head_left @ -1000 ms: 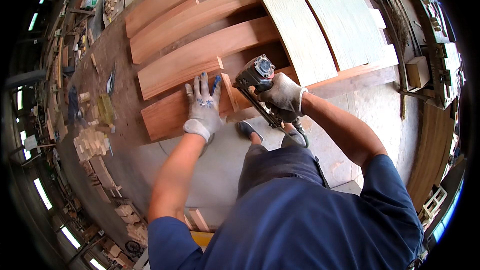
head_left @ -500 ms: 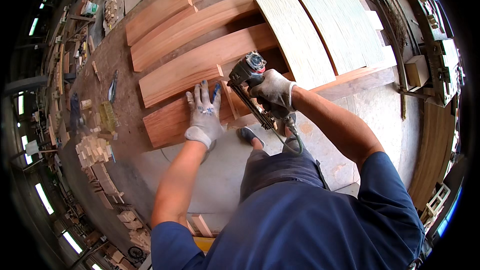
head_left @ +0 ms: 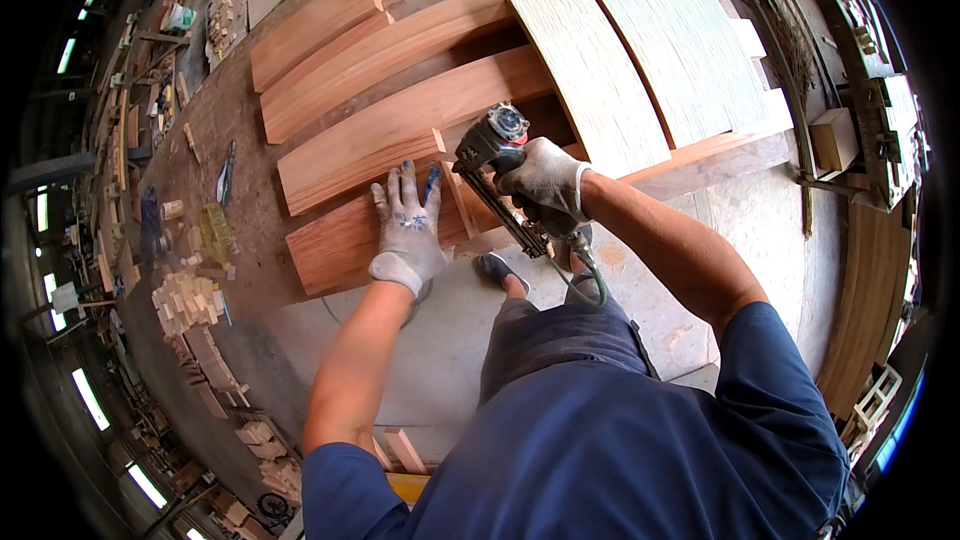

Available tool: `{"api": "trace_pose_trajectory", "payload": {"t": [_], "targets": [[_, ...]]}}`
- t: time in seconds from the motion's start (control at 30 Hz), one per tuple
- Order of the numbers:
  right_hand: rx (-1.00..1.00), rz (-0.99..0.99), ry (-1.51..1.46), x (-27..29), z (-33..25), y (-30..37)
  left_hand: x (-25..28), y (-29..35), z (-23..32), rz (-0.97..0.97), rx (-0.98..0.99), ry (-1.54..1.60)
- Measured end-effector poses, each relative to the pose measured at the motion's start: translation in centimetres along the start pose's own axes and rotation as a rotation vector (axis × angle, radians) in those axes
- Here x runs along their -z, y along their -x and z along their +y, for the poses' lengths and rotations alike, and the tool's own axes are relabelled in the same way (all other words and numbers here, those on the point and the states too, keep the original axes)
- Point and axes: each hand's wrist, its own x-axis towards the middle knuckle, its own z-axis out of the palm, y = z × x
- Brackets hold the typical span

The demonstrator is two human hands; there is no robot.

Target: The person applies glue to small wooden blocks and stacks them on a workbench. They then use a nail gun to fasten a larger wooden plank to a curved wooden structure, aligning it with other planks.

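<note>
My gloved left hand (head_left: 410, 225) lies flat, fingers spread, on the nearest reddish wooden board (head_left: 328, 246). In my gloved right hand (head_left: 546, 178) is a black pneumatic nail gun (head_left: 488, 143), gripped by its handle, its magazine slanting down toward me. A green-grey air hose (head_left: 597, 280) hangs from the handle's base. The gun's head is over the boards, close to a thin wood strip (head_left: 458, 202) set across them; its tip is hidden, so contact cannot be made out. Beyond lies a second reddish board (head_left: 350, 155).
Two pale, rough-grained panels (head_left: 590, 65) rest across the boards at the right. More long boards (head_left: 340, 90) lie farther off. Stacked small wood blocks (head_left: 188, 302) sit on the floor at left, and a squared timber block (head_left: 833, 142) stands at right. My feet are on the concrete.
My right hand and the nail gun have shifted very slightly to the left. The left hand stays in place on the board.
</note>
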Motion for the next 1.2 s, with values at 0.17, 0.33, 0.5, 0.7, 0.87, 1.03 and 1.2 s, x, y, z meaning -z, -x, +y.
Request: {"api": "trace_pose_trajectory", "payload": {"t": [0.17, 0.33, 0.5, 0.7, 0.87, 1.03, 1.2], "targets": [[-0.021, 0.024, 0.000, 0.0, 0.2, 0.3, -0.1, 0.0, -0.2, 0.010, -0.003, -0.001], [-0.042, -0.008, -0.015, 0.5, 1.1, 1.2, -0.2, 0.1, -0.1, 0.045, -0.007, 0.013], [0.008, -0.001, 0.078, -0.1, 1.7, 1.8, -0.5, 0.1, -0.1, 0.076, -0.006, 0.019], [0.099, -0.015, 0.154, -0.1, 3.0, 0.9, -0.6, 0.0, -0.2, 0.088, -0.011, 0.024], [0.077, -0.033, 0.201, 0.1, 1.9, 1.5, -0.5, 0.2, -0.1, 0.078, -0.006, 0.036], [0.082, -0.029, 0.199, 0.0, 2.6, 0.8, 0.4, 0.0, 0.1, -0.002, 0.006, 0.005], [0.094, -0.047, 0.216, 0.1, 2.3, 1.0, -0.2, 0.1, -0.1, 0.053, -0.005, 0.025]]}}
